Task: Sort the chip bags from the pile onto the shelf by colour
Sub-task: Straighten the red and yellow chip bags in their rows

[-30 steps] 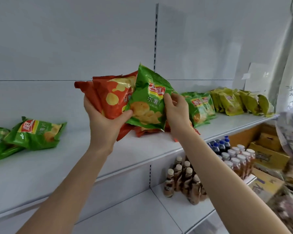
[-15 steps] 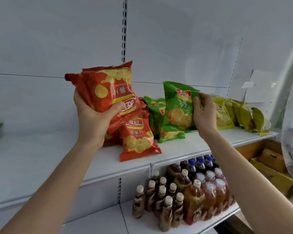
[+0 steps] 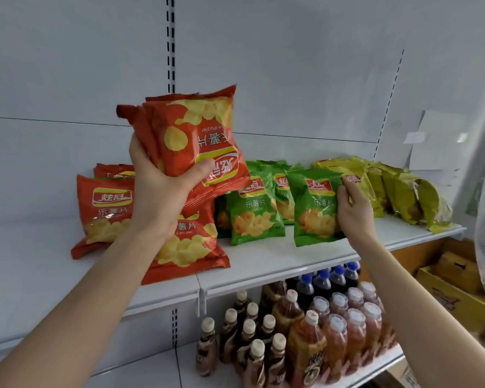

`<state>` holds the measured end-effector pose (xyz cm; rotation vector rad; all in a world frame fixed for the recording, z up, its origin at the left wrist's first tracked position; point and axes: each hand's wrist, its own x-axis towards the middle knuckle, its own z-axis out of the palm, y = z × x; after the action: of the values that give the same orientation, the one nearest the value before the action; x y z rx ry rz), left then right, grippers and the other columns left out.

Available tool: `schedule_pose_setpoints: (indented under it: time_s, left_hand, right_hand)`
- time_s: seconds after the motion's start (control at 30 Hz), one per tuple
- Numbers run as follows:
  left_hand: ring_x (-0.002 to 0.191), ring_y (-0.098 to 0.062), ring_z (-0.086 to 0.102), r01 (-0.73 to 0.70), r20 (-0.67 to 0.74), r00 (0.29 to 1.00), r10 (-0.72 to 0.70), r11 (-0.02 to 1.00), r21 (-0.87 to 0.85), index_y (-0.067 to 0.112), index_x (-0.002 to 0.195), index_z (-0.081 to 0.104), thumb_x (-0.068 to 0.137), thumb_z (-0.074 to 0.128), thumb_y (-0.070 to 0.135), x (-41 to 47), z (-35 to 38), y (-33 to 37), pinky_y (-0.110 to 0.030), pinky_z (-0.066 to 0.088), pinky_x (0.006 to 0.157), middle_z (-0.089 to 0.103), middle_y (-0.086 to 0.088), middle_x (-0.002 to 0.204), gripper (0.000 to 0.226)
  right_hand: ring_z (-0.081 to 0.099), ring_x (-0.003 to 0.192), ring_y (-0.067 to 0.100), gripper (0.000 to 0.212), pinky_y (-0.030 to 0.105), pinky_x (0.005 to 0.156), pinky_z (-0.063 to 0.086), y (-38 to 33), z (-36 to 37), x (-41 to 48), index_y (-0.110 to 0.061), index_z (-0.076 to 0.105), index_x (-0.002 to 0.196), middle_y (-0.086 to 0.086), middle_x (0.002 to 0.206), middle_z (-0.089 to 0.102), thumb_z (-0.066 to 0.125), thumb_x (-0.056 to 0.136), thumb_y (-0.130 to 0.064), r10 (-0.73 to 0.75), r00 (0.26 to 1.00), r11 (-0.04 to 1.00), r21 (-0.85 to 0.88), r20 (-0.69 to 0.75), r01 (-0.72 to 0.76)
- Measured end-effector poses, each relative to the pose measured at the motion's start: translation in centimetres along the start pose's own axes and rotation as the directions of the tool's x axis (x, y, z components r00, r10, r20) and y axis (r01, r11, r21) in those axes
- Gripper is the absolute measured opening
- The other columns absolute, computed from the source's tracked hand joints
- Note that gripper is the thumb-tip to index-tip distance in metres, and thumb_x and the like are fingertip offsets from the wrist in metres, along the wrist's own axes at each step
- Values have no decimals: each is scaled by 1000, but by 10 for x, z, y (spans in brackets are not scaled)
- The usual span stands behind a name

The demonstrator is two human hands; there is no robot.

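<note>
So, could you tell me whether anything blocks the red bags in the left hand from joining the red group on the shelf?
Nothing visible does: the red bags in the left hand hang directly above the red group.

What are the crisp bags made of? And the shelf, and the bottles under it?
Red bags: thin shiny plastic film, it seems; they crinkle and glint. Shelf: probably white painted metal, smooth, with slotted rails behind. Bottles: clear plastic, likely; the drink shows through.

Red bags (image 3: 191, 152), green bags (image 3: 314, 205), yellow bags (image 3: 403, 197); white shelf (image 3: 263, 261).
</note>
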<state>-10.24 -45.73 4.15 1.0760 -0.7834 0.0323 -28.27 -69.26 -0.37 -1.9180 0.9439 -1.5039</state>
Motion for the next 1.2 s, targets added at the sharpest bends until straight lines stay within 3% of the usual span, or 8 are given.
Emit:
schedule_pose_setpoints:
  time_s: [0.17, 0.33, 0.47, 0.83, 0.93, 1.03, 1.13, 1.2]
  left_hand:
    - [105, 1, 58, 12, 20, 1000, -12, 1000, 7, 29, 143, 26, 63, 80, 20, -3, 17, -5, -20, 56, 75, 52, 22, 116, 97]
    - [111, -7, 57, 33, -15, 999, -32, 999, 37, 31, 141, 28, 53, 79, 31, -6, 36, -8, -36, 55, 86, 52, 13, 125, 103]
    - [110, -8, 58, 44, -47, 998, -42, 998, 49, 31, 141, 30, 50, 79, 31, -8, 48, -9, -40, 54, 88, 54, 13, 124, 104]
    - [101, -4, 63, 53, -6, 999, -53, 998, 32, 36, 132, 34, 51, 79, 27, -33, 73, -19, -23, 57, 71, 57, 13, 119, 93]
    - [101, -2, 61, 44, -11, 999, -44, 998, 54, 36, 133, 33, 51, 79, 29, -38, 75, -21, -19, 56, 69, 56, 16, 117, 94]
    - [109, -7, 59, 42, -29, 999, -40, 994, 99, 35, 136, 32, 49, 80, 34, -39, 76, -25, -30, 56, 80, 55, 13, 123, 99]
    - [112, -7, 57, 29, -18, 999, -27, 991, 130, 34, 139, 30, 49, 81, 35, -43, 80, -27, -31, 55, 84, 54, 13, 125, 103]
    - [111, -3, 56, 15, -3, 1000, -15, 989, 144, 36, 137, 30, 51, 80, 35, -46, 85, -27, -24, 55, 82, 53, 14, 125, 100]
  right_hand:
    - [42, 128, 19, 56, 31, 105, 35, 12, 10, 23, -15, 38, 141, 3, 142, 45, 55, 92, -36, 21, 996, 999, 22, 82, -23]
    - [50, 120, 16, 78, 37, 104, 40, 23, 29, 46, -16, 33, 143, 1, 136, 49, 74, 78, -29, 17, 961, 994, 101, 275, -46]
    - [46, 123, 17, 78, 24, 97, 36, 35, 43, 50, -13, 28, 145, 4, 137, 48, 71, 81, -26, -10, 927, 999, 44, 375, -7]
    - [22, 141, 24, 92, 44, 114, 25, 56, 44, 55, -9, 6, 149, 9, 154, 21, 61, 84, -45, 37, 871, 999, 3, 490, -44]
    - [28, 138, 24, 84, 38, 111, 29, 45, 28, 55, -7, 15, 147, 12, 151, 26, 60, 86, -44, -15, 942, 1000, 7, 335, 13]
    - [50, 115, 15, 58, 15, 87, 40, 15, 10, 51, -7, 41, 136, 8, 129, 52, 60, 89, -34, -124, 984, 979, 179, 131, 100]
    - [62, 97, 11, 40, 21, 84, 50, -25, 1, 35, -13, 53, 122, 4, 106, 66, 60, 88, -33, -233, 926, 914, 391, 298, 105]
    - [65, 93, 10, 51, 27, 80, 54, -47, 1, 19, -15, 51, 125, 1, 103, 67, 60, 83, -42, -292, 831, 899, 433, 473, 70]
